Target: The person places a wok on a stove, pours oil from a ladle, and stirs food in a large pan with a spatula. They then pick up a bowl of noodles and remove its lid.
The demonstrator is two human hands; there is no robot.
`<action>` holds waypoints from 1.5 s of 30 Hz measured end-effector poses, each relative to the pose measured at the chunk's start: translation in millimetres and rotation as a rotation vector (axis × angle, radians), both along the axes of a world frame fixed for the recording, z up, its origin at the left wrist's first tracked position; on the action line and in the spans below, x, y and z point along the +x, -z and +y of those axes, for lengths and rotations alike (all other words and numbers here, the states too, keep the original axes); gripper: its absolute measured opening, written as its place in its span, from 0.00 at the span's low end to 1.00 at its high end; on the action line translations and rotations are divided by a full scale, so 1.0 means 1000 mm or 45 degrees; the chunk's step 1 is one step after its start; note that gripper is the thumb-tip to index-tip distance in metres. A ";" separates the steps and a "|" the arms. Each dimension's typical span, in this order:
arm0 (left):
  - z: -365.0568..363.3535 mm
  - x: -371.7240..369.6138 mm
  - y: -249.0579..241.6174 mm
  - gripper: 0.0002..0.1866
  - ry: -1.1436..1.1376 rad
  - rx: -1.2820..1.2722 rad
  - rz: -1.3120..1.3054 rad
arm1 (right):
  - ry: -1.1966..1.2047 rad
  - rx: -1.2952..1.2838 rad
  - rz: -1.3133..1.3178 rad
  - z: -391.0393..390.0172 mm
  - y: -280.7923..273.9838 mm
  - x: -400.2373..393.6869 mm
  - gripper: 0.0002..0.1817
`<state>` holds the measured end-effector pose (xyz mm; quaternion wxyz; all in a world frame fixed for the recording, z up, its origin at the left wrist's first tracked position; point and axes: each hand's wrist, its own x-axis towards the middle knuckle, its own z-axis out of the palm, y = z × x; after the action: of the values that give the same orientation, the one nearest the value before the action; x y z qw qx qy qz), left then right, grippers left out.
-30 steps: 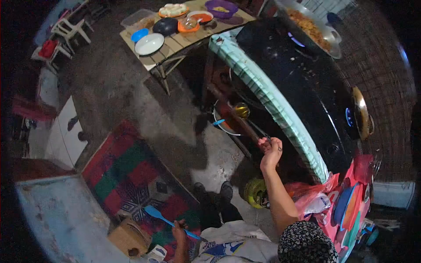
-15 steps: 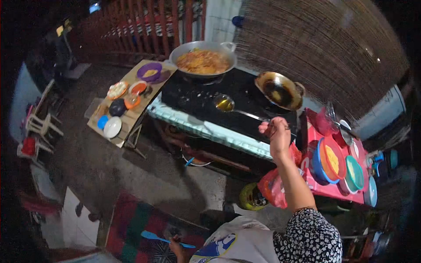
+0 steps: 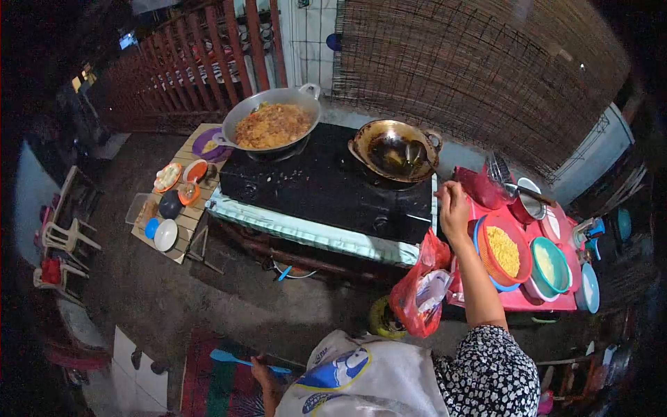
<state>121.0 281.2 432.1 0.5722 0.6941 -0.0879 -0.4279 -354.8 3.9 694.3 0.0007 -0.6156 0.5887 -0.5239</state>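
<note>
My right hand (image 3: 454, 203) is closed around the handle end of a metal ladle (image 3: 415, 152), at the stove's right side. The ladle's bowl rests inside a browned wok (image 3: 389, 161) with dark oily liquid at the bottom. Low in the view, my left hand (image 3: 261, 372) is wrapped round a blue spatula (image 3: 233, 358), held beside my apron. A large grey metal pan (image 3: 228, 118) full of orange-brown food stands on the stove's left part.
The black stove top (image 3: 306, 191) lies in front of me. To the right, a pink table (image 3: 460, 295) bears a red basin (image 3: 526, 254) of yellow noodles and a teal bowl (image 3: 561, 272). A red plastic bag (image 3: 410, 299) hangs nearby. Several bowls stand on a wooden table (image 3: 182, 243) leftward.
My right hand has carried the ladle, which held yellow oil over the stove, into the wok. The view has shifted. My left hand keeps hold of the blue spatula.
</note>
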 end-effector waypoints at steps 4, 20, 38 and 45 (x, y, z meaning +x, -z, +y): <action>-0.028 -0.005 0.025 0.24 -0.026 0.135 0.157 | -0.042 0.005 0.228 0.006 -0.003 -0.019 0.06; -0.097 -0.019 -0.003 0.21 -0.024 0.028 0.143 | -0.077 -0.018 0.677 0.001 0.000 -0.035 0.15; -0.185 -0.014 0.011 0.21 0.140 0.037 0.325 | -0.127 -0.003 0.653 0.004 0.020 -0.003 0.19; -0.188 -0.046 -0.003 0.22 0.239 0.045 0.177 | -0.237 -0.022 -0.828 -0.012 0.050 0.009 0.05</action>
<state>75.1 93.2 434.7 0.5221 0.6615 -0.1051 -0.5280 -346.3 -8.1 644.7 0.2312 -0.4671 0.4946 -0.6955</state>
